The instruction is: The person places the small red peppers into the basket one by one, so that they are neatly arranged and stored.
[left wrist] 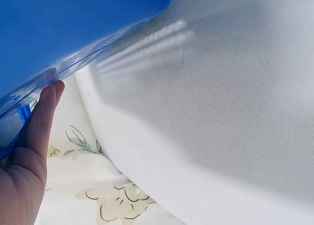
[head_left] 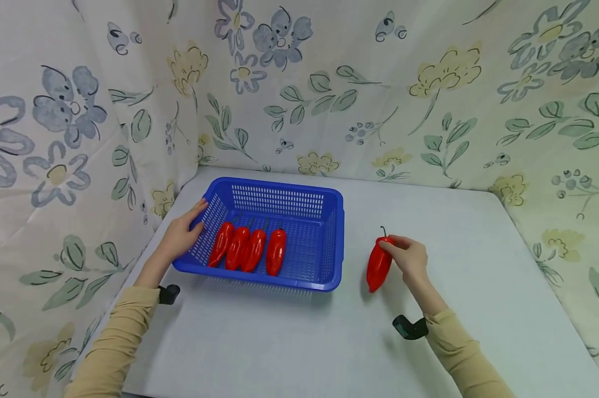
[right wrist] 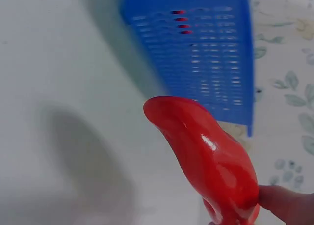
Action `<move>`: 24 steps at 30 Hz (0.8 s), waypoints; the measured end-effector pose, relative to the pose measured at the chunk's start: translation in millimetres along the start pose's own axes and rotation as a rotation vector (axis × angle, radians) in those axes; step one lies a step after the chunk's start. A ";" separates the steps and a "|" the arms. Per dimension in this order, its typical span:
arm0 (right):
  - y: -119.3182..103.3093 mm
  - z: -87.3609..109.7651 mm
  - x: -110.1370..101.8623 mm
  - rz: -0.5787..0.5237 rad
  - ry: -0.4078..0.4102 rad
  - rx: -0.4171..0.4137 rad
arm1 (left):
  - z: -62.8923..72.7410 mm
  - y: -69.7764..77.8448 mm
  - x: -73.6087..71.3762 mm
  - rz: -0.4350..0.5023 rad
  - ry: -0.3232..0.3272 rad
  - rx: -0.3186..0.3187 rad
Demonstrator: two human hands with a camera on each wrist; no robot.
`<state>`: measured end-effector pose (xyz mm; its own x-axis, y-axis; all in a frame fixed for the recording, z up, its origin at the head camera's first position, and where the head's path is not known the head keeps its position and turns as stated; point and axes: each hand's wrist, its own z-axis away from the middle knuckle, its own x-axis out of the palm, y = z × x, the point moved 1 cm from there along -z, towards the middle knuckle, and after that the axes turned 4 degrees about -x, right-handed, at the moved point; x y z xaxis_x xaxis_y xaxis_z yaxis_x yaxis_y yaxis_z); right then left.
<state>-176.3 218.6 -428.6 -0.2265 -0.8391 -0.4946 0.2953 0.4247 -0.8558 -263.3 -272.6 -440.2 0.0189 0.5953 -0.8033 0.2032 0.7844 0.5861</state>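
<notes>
A blue plastic basket [head_left: 331, 243] with slotted walls is on the left part of the table. Several glossy red peppers [head_left: 276, 252] with green stems lie side by side in its left half. My left hand [head_left: 181, 235] holds the basket's left rim; in the left wrist view, fingers [left wrist: 41, 122] show against the outer wall. To the right of the basket, my right hand [head_left: 409, 255] pinches another red pepper [head_left: 379, 268] near its stem end, with the tip hanging down. That pepper [right wrist: 211, 156] is off the table, its shadow falling below.
The white table [head_left: 279, 342] spreads in front of and to the right of the basket. Floral cloth [head_left: 319, 110] hangs behind the table and along both sides. Dark wrist cameras [head_left: 410, 328] sit under both wrists.
</notes>
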 end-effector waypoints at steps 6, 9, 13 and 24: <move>-30.5 4.1 -16.1 -0.057 0.021 -0.029 | 0.3 1.2 -2.1 -0.004 -0.005 -0.006; -45.1 7.4 -20.1 -0.072 0.025 -0.056 | 0.4 0.7 -2.9 -0.008 -0.006 -0.006; -61.8 10.9 -17.9 -0.100 -0.001 -0.079 | 0.2 -0.8 -3.6 -0.018 -0.006 -0.007; -96.2 11.8 22.7 -0.213 -0.094 -0.074 | -0.9 -0.2 0.3 0.003 0.004 0.016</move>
<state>-198.9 154.7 -355.8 -0.1884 -0.9387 -0.2886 0.1808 0.2557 -0.9497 -264.2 -272.4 -440.5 0.0162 0.5984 -0.8011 0.2188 0.7796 0.5868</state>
